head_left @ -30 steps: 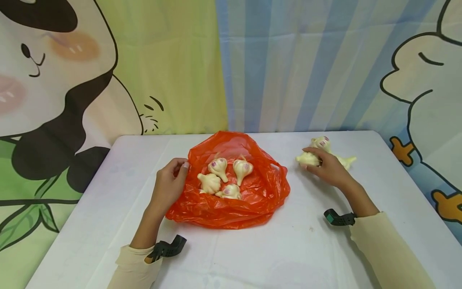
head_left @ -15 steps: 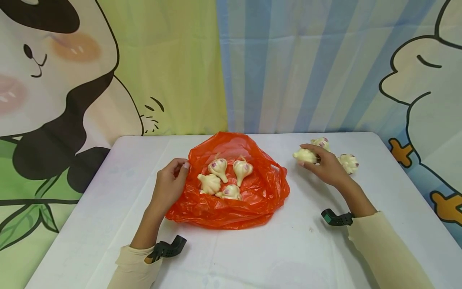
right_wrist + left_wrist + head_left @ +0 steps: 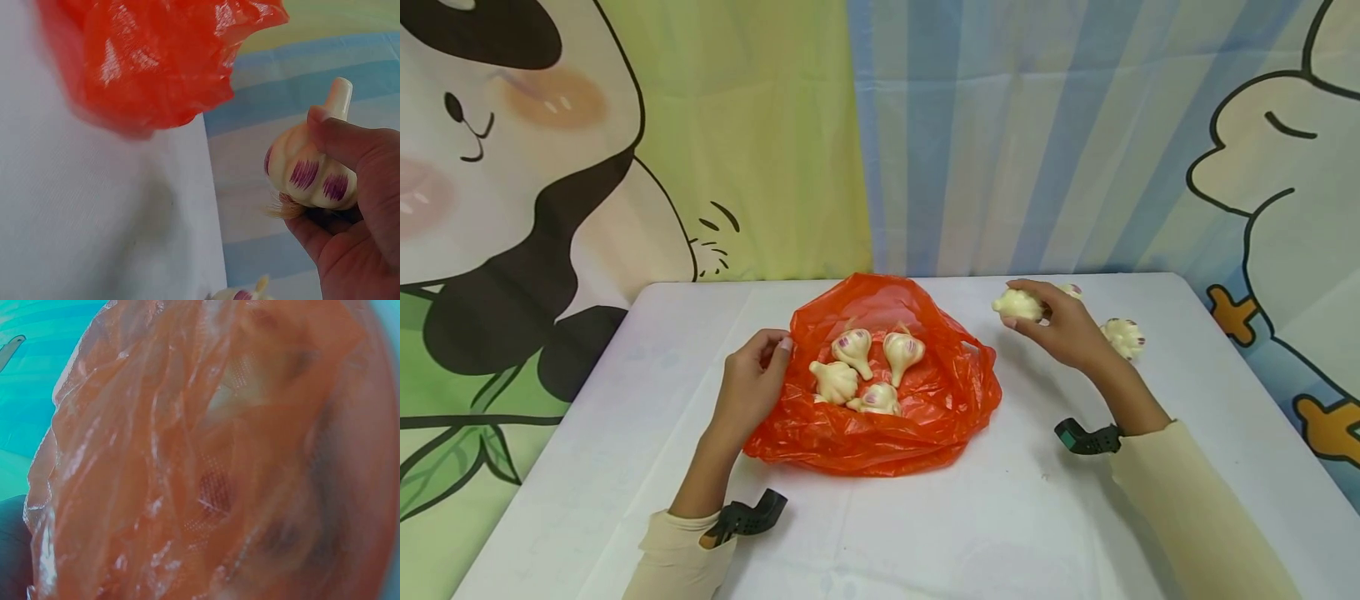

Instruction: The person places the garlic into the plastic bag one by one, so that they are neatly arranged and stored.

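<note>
My right hand (image 3: 1060,329) holds a garlic bulb (image 3: 312,164) between thumb and fingers, raised over the table's right side. In the right wrist view its stem points up and purple streaks mark its side. My left hand (image 3: 754,379) pinches the left rim of a red plastic bag (image 3: 865,446), which lies with its mouth spread wide. Several garlic bulbs sit inside, one of them a bulb (image 3: 904,357) with its root tuft up. The bag's film (image 3: 125,487) fills most of the left wrist view, with blurred bulbs behind it.
Another garlic bulb (image 3: 1123,338) lies on the white table (image 3: 962,533) beyond my right wrist. One more bulb (image 3: 1071,291) shows partly behind my right hand. A printed curtain (image 3: 970,142) hangs along the table's back edge.
My right hand has lifted the garlic bulb and moved it left and up in view, away from the two other bulbs. My left hand and the bag have stayed in place.
</note>
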Demonstrator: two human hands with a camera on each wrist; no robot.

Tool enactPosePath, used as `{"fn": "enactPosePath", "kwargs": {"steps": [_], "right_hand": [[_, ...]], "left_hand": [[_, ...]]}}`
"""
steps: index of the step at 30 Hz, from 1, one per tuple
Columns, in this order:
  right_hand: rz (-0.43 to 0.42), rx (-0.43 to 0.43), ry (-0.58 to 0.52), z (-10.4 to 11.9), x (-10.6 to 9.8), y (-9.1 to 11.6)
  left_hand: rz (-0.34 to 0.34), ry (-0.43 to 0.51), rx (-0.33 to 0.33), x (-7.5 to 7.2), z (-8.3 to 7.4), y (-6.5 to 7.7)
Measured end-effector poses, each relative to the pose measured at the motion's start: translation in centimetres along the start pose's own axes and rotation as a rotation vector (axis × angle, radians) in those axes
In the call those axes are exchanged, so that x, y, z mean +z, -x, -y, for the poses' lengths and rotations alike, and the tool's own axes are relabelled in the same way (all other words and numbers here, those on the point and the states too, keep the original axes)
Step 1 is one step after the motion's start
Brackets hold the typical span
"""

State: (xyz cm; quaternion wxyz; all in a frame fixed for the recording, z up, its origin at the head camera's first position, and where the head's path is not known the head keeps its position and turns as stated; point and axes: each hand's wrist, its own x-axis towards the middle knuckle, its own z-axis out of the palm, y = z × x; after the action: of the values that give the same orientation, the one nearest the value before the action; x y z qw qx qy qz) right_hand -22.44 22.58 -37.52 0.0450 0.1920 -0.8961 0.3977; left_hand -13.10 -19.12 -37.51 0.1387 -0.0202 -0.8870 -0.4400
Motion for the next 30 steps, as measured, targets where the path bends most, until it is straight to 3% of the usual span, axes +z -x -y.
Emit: {"fn": "enactPosePath", "kwargs": {"steps": [17, 30], "right_hand": [[0.041, -0.013, -0.058, 4.0, 1.3, -2.5], [0.099, -0.103, -0.189, 7.2, 2.9, -3.2]], "left_hand": [[-0.005, 0.007, 0.017, -0.1, 0.0, -0.1], [-0.003, 0.025, 0.022, -0.1, 0.0, -0.1]]}}
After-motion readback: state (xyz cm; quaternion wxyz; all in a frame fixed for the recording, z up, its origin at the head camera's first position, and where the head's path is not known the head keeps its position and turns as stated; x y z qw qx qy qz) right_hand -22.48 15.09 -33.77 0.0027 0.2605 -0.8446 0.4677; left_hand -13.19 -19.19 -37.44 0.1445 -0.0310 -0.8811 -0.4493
